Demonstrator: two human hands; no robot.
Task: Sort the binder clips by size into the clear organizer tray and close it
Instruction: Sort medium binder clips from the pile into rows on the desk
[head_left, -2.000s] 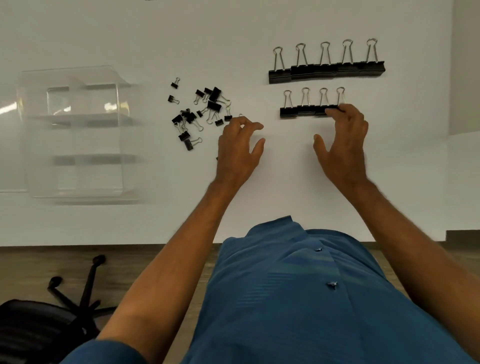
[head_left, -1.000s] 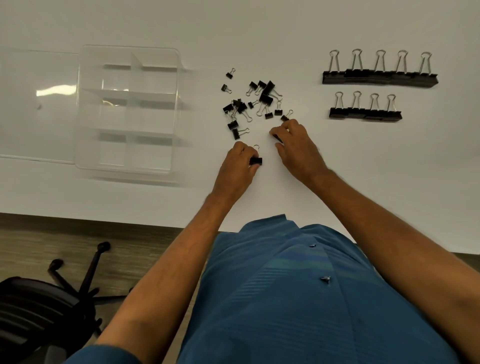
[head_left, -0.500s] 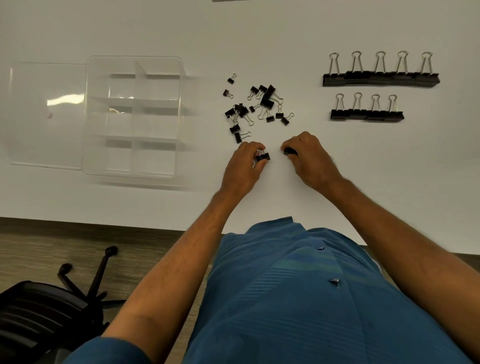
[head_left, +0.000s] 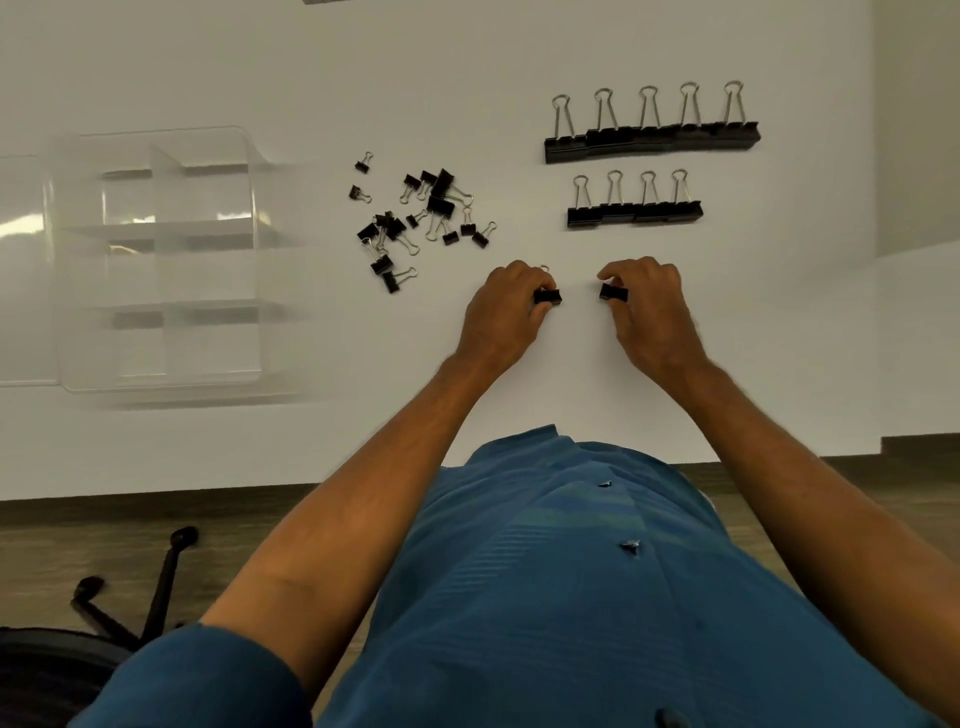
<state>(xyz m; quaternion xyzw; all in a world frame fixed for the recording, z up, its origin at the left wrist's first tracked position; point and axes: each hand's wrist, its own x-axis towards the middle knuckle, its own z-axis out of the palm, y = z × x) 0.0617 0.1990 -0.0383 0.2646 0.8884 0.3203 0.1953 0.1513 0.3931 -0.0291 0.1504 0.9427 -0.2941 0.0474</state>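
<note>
Head camera: my left hand (head_left: 501, 306) and right hand (head_left: 647, 306) each pinch one small binder clip (head_left: 547, 296) on the table (head_left: 519, 52), probably to start a third size row before filling the organizer tray (head_left: 156, 260).

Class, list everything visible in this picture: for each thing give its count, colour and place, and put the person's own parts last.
Large black binder clips: five, far right row.
Medium black binder clips: four, row just nearer.
Small black binder clips: loose pile, count unclear, table centre.
Clear plastic organizer tray: one, open, compartments look empty, left.
White table: one.
Black office chair base: one, floor, lower left.
Blue buttoned shirt: one, bottom centre.
Left hand: pinches one small black clip.
Right hand: pinches another small black clip.
</note>
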